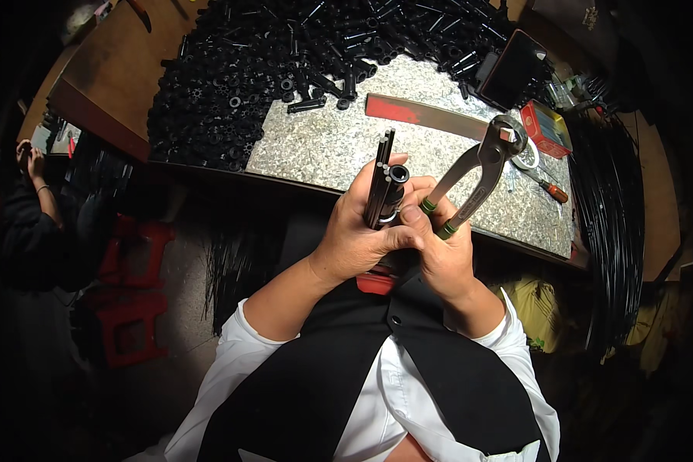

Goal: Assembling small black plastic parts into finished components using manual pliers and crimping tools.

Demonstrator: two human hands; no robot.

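My left hand (350, 235) is closed around several thin black rods (379, 189), which stick up past its fingers. Beside the rods, in the same grip, a short black tube (397, 175) points its round open end upward. My right hand (448, 262) grips a pair of end-cutting pincers (481, 181) by its green-banded handles, with the metal head tilted up and to the right. The right thumb and fingers meet the left hand at the tube's lower part. Both hands are over the near edge of the speckled stone worktop (304, 142).
A large heap of black tubular parts (208, 96) covers the back left. Behind the pincers lie a flat metal bar (431, 119), a red box (545, 127) and an orange-handled screwdriver (553, 190). Long black rods (608, 223) hang at right. Red stools (135, 323) and another person's arm (46, 196) show left.
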